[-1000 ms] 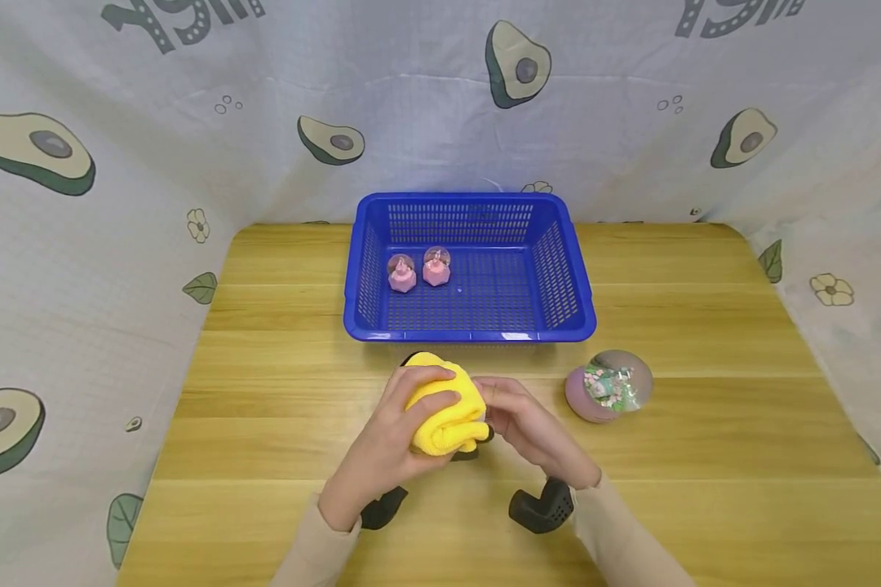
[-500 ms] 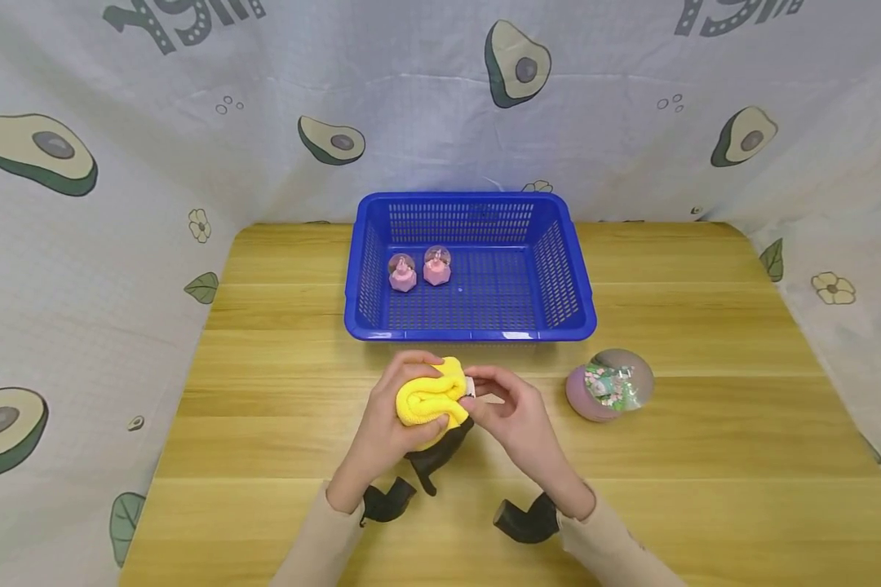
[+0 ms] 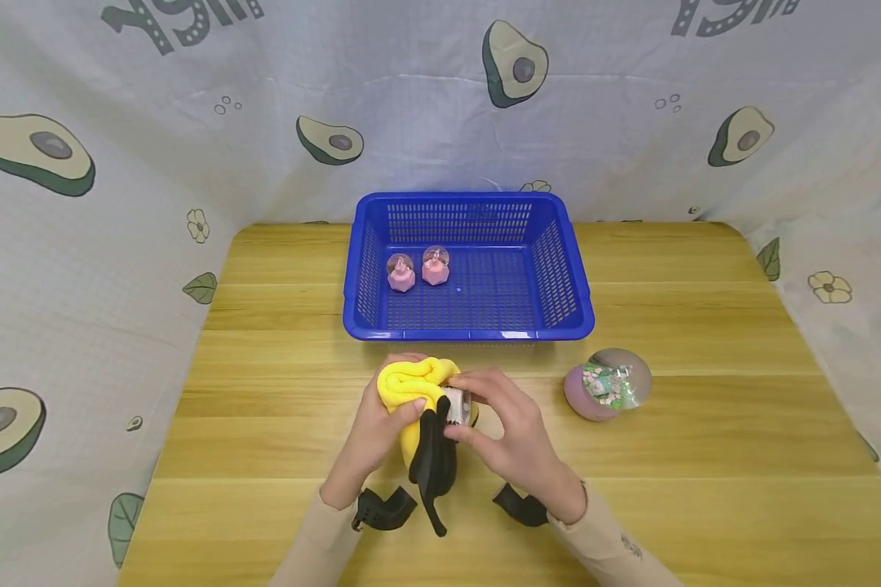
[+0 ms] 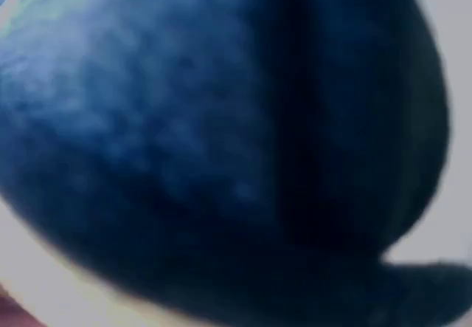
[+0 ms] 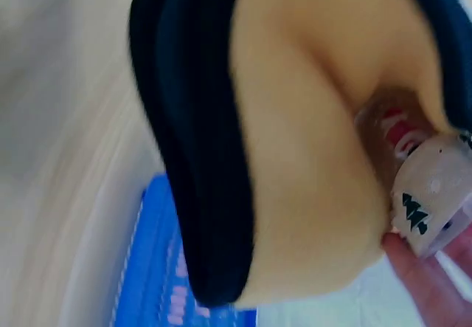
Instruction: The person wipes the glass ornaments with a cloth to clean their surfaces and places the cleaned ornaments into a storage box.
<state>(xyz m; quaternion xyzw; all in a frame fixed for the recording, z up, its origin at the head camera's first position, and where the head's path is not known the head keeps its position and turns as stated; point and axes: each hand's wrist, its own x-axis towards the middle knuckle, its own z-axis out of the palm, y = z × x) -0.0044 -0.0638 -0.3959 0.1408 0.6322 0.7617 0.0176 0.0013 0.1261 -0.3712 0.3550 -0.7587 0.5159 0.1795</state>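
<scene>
My left hand (image 3: 374,425) grips a bunched yellow cloth (image 3: 414,379) with a black border; its dark tail hangs down toward the table. Between thumb and fingers, my right hand (image 3: 512,428) pinches the white base of a small snow globe (image 3: 457,408). In the right wrist view the globe's base (image 5: 436,183) carries a green tree print, and a red figure shows inside its clear dome. The dome sits in a fold of the cloth (image 5: 317,157), partly hidden. Dark, blurred cloth (image 4: 184,120) fills most of the left wrist view.
A blue plastic basket (image 3: 470,335) stands behind my hands, holding two small pink snow globes (image 3: 400,274) on its left side. On the table to the right lies a larger snow globe (image 3: 605,386) with a purple base, tilted over. A printed curtain (image 3: 426,98) hangs behind the table.
The cloth has turned in my left hand, and its black border now hangs down in front. More of the white base shows between my right fingers. The basket and larger globe have stayed put.
</scene>
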